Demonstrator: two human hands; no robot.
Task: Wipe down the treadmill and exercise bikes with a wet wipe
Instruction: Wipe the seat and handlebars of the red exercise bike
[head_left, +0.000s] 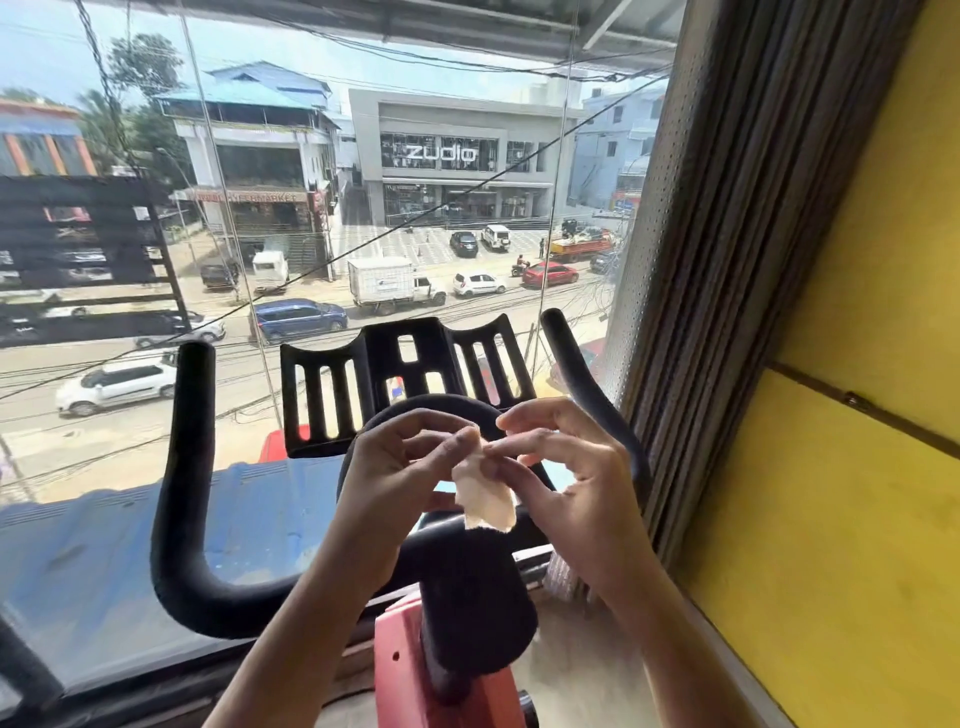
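Note:
An exercise bike stands right in front of me, with black foam handlebars (182, 499), a black slotted console tray (405, 379) and a red frame (410, 670). Both hands are raised over the middle of the handlebars. A small, crumpled whitish wet wipe (485, 501) hangs between them. My left hand (400, 467) pinches its top edge with thumb and fingertips. My right hand (561, 467) pinches the same top edge from the right, other fingers spread. The wipe hangs above the central handlebar loop and touches no part of the bike.
A large glass window (311, 208) fills the wall just behind the bike, looking down on a street. A dark pleated curtain (727, 260) hangs at the right, next to a yellow wall (857, 364). The right handlebar horn (576, 374) rises close to the curtain.

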